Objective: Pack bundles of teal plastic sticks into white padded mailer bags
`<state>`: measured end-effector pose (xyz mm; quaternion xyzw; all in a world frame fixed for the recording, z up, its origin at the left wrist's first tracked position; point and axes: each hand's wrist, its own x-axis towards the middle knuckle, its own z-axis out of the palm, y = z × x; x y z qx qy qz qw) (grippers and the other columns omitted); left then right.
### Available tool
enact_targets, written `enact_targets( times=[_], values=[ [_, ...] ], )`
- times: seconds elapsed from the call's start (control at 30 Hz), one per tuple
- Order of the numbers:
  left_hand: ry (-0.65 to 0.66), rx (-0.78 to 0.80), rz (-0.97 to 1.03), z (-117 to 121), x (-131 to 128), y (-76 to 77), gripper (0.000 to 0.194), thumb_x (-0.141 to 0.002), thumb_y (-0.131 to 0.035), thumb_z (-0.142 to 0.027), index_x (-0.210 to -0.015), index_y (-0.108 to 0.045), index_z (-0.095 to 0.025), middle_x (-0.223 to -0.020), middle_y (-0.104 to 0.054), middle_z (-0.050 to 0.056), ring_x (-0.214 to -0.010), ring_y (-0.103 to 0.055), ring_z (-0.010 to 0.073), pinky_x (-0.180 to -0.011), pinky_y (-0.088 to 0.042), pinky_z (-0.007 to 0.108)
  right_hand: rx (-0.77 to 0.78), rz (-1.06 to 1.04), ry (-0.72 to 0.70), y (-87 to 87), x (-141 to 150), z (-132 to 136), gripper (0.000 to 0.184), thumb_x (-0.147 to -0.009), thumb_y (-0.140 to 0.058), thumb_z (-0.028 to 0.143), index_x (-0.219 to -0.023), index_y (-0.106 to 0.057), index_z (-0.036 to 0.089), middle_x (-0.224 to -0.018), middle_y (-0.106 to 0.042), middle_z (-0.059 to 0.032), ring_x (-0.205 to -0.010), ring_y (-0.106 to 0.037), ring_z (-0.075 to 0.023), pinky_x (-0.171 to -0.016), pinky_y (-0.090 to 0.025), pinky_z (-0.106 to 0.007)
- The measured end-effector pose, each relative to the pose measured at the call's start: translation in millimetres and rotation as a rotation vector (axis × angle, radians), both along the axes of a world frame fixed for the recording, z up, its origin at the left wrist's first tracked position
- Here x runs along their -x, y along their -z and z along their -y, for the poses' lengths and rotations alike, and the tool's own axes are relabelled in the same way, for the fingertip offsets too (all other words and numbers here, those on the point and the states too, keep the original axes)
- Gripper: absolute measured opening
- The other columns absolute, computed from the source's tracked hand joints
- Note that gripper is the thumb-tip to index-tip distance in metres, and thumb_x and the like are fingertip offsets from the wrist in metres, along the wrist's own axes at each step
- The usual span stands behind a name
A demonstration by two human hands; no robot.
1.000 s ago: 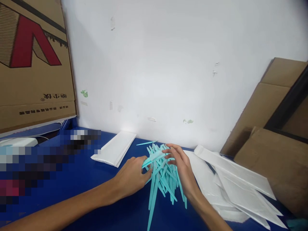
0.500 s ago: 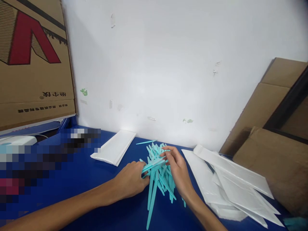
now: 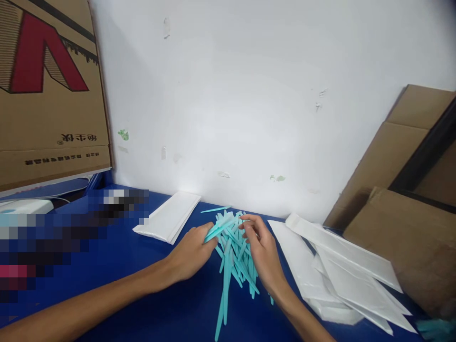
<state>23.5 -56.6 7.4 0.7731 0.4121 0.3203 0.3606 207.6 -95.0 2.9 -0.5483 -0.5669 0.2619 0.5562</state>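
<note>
My left hand (image 3: 195,249) is closed round a small bundle of flat, tapered turquoise plastic sticks (image 3: 218,230), which point up and to the right. Beneath and beside it lies a loose pile of the same sticks (image 3: 238,256), fanned out on the blue table. At the pile's right edge is my right hand (image 3: 262,244), its fingers half bent and apart, the tips close to the upper sticks. I see nothing held in it, though the fingertips overlap the pile and contact is hard to judge. A single stick (image 3: 215,209) lies behind the pile.
White paper sleeves (image 3: 169,218) lie flat at left rear. More white sleeves (image 3: 342,270) overlap at right. A printed cardboard box (image 3: 53,118) stands at left, brown cardboard (image 3: 399,242) at right, and a white wall (image 3: 228,95) behind. The left table area is pixelated.
The bundle in my left hand has moved slightly up and left, drawing away from my right fingers. My right hand stays almost in place.
</note>
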Motion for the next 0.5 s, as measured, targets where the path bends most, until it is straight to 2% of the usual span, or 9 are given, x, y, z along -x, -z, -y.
enact_targets(
  times=[0.1, 0.2, 0.27, 0.4, 0.5],
  values=[
    [0.108, 0.320, 0.197, 2.9, -1.4, -4.9, 0.019, -0.086, -0.049, -0.037, -0.077, -0.047, -0.021, -0.058, -0.047, -0.005, -0.048, -0.039, 0.0118, -0.048, -0.027, 0.025, 0.002, -0.030, -0.028, 0.0, -0.3, -0.7, 0.043, -0.095, -0.048, 0.052, -0.129, -0.058, 0.027, -0.123, -0.066, -0.0071, -0.101, -0.063, -0.0236, -0.086, -0.048, -0.035],
    [0.171, 0.578, 0.288, 6.0, -1.8, -6.8, 0.024, -0.086, -0.052, -0.042, -0.080, -0.044, -0.020, -0.060, -0.049, -0.006, -0.041, -0.033, 0.0074, -0.043, -0.020, 0.023, -0.012, -0.073, -0.069, 1.5, -0.5, -1.7, 0.053, -0.094, -0.050, 0.054, -0.140, -0.052, 0.027, -0.136, -0.059, -0.0085, -0.118, -0.058, -0.0268, -0.096, -0.047, -0.040],
    [0.201, 0.640, 0.328, 7.2, -1.9, -6.1, 0.027, -0.085, -0.054, -0.044, -0.082, -0.042, -0.020, -0.060, -0.049, -0.006, -0.039, -0.032, 0.0058, -0.043, -0.018, 0.022, -0.004, -0.086, -0.082, 3.0, 0.1, -1.7, 0.054, -0.095, -0.050, 0.055, -0.140, -0.053, 0.025, -0.135, -0.061, -0.0095, -0.119, -0.059, -0.0277, -0.098, -0.046, -0.041],
    [0.278, 0.660, 0.363, 6.8, -1.4, -4.8, 0.029, -0.085, -0.057, -0.044, -0.081, -0.042, -0.020, -0.058, -0.045, -0.007, -0.038, -0.032, 0.0051, -0.041, -0.015, 0.022, 0.018, -0.073, -0.076, 5.6, 2.4, -0.6, 0.055, -0.093, -0.053, 0.056, -0.137, -0.056, 0.024, -0.121, -0.069, -0.0104, -0.113, -0.063, -0.0285, -0.099, -0.046, -0.042],
    [0.288, 0.702, 0.388, 5.5, -0.4, -6.8, 0.030, -0.083, -0.057, -0.043, -0.075, -0.039, -0.021, -0.056, -0.039, -0.009, -0.037, -0.027, 0.0040, -0.041, -0.015, 0.022, -0.011, -0.092, -0.061, 6.2, 3.3, -0.5, 0.055, -0.092, -0.056, 0.053, -0.139, -0.052, 0.024, -0.119, -0.070, -0.0095, -0.110, -0.064, -0.0267, -0.098, -0.045, -0.041]
  ],
)
